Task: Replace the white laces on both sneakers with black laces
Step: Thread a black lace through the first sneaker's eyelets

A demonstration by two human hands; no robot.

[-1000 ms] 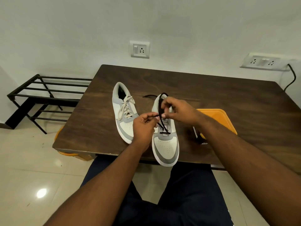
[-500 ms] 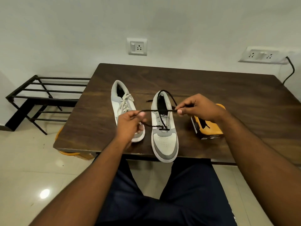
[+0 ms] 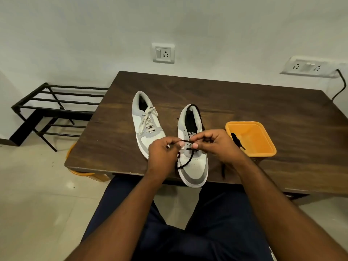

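Black lace (image 3: 185,162) runs through the lower eyelets of the right-hand sneaker (image 3: 193,147), which sits toe toward the near edge of the desk (image 3: 244,102), its toe just over that edge. Both hands meet above this shoe's throat. The left hand (image 3: 162,154) has fingers curled, pinching one stretch of the lace between thumb and forefinger; the right hand (image 3: 216,146) pinches the same lace just beside it, fingertips nearly touching the left hand's. A loose twisted length of lace hangs from the left hand across the toe box — another end trails down off the desk edge under the right wrist. More black lace loops around the heel collar of this shoe.

Just to the left stands the other sneaker (image 3: 146,125), white and grey, with its white lace (image 3: 147,119) threaded and tied. On the right, near the right hand, sits an orange tub (image 3: 261,147) with a dark lace (image 3: 237,143) lying inside. Beyond the desk's left end stands a black metal rack (image 3: 54,110) on the tiled floor, and two wall sockets (image 3: 163,53) show on the wall behind.
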